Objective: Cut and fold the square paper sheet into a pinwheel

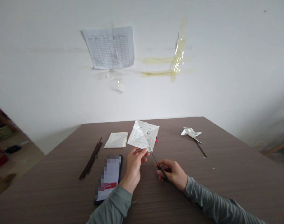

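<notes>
White wall (pixel 202 62) up front with a printed grid sheet (pixel 108 47) and some yellowed tape (pixel 176 60) stuck on it, and below that a brown wood-look table (pixel 225 186). Right now it's a cutting job: my left hand (pixel 133 165) has a square of printed paper (pixel 143 136) up just above the tabletop, thumb and fingers pinched shut on its lower edge. My right hand (pixel 172 174) has its fingers curled tight around the handles of some thin dark scissors (pixel 160 168), and the tips are right at the paper's edge. Can't tell if the blades are biting yet. Also lying around: a loose stack of paper (pixel 116 140), a bundle of dark sticks (pixel 90 158), a phone (pixel 108 179) with its screen pixelated, and a little paper pinwheel (pixel 190 133) on a stick.
</notes>
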Demonstrator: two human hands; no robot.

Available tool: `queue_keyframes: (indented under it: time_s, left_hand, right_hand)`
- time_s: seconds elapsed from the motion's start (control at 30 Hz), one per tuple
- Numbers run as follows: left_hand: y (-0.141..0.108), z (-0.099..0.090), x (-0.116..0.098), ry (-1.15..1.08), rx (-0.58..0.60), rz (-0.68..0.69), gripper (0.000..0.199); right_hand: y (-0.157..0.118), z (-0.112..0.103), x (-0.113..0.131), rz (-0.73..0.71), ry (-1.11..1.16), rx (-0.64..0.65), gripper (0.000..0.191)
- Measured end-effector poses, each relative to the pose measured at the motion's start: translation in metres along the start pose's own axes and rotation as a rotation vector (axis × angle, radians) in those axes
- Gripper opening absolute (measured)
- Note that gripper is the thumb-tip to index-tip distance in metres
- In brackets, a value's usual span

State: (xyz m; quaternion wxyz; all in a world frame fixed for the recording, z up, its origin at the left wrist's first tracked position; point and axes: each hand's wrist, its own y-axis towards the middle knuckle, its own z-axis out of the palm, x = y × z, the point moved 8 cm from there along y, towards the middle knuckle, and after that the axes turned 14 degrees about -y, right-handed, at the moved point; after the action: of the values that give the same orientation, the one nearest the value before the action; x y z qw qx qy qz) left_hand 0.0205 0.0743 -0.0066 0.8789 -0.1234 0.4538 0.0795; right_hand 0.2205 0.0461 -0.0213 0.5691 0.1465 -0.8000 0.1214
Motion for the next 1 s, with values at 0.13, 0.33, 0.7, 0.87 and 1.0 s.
queue_keyframes:
  time_s: [0.13, 0.33, 0.7, 0.87, 1.0]
  left_hand:
    - [-0.0008, 0.0011, -0.0014, 0.005, 0.005, 0.006, 0.035]
    - [0.0, 0.0005, -0.0034, 0.012, 0.009, 0.02, 0.038]
    - [0.0006, 0.0015, -0.0036, 0.057, 0.05, 0.018, 0.045]
    - [-0.0017, 0.0038, -0.0041, 0.067, 0.049, 0.002, 0.04]
    - [-0.0026, 0.0047, -0.0048, 0.064, 0.044, -0.003, 0.038]
  right_hand:
    - [0.0005, -0.0005, 0.0002, 0.007, 0.0, 0.004, 0.063]
    - [0.0003, 0.0011, 0.0032, -0.004, -0.022, 0.004, 0.069]
    - [-0.002, -0.0015, 0.0059, 0.001, -0.031, -0.036, 0.067]
    - [-0.0023, -0.0027, 0.0088, 0.004, -0.025, -0.043, 0.062]
    - [-0.0022, -0.0014, 0.0086, 0.018, -0.009, -0.05, 0.064]
